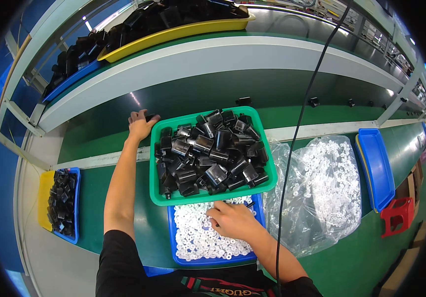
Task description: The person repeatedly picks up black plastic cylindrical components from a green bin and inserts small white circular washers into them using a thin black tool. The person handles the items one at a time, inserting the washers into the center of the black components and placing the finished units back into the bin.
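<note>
My left hand [141, 124] reaches to the far left of the green tray [154, 195], fingers curled round a small black plastic part that shows only in part by the thumb. Shiny black plastic parts [203, 144] are heaped in the green tray. In front of it, partly under its near edge, lies a blue tray [173, 247] spread with small white plastic rings [198, 235]. My right hand [232, 221] is over these rings, its fingers closed in a pinch. Something dark shows at the fingertips, too small to make out.
Right of the trays lies a clear plastic bag [292, 218] with more white rings. Blue trays [377, 168] and a red stool [397, 217] stand farther right. A black cable [299, 121] hangs across the view. Black parts fill a yellow tray [183, 35] on the upper shelf.
</note>
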The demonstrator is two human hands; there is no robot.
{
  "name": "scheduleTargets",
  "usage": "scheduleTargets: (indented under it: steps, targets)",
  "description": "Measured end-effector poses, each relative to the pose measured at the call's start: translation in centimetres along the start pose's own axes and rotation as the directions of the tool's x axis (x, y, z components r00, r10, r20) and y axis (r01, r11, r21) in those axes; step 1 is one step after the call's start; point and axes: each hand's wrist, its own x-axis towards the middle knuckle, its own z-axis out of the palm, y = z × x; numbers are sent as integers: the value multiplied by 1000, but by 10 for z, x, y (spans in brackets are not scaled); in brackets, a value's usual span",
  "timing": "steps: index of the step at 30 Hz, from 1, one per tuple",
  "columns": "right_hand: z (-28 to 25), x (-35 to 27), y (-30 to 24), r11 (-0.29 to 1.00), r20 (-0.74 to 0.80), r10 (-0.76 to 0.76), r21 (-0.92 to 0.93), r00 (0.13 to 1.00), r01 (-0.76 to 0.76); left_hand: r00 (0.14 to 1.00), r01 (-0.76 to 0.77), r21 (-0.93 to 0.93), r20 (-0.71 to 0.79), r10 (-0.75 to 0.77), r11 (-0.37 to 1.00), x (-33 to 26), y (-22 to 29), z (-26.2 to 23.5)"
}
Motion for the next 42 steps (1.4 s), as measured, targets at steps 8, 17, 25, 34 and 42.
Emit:
scheduleTargets:
  steps: [8, 17, 25, 34, 42]
  targets:
    - [2, -7, 3, 999, -7, 45, 24, 999, -45, 890, -289, -441, 203, 408, 850, -19, 125, -81]
    - [1, -6, 3, 997, 49, -36, 68, 998, 33, 658, -432, -470, 419, 626, 769, -9, 152, -79]
    - [1, -3, 0, 999, 62, -11, 36, 998, 9, 618, -389, -564, 427, 660, 729, -14, 162, -68]
    - [7, -6, 3, 1000, 9, -16, 10, 1000, 16, 629, -585, -433, 291, 721, 686, -24, 157, -84]
    - [6, -6, 3, 999, 43, -39, 11, 998, 39, 609, -756, -218, 112, 785, 617, -47, 148, -118]
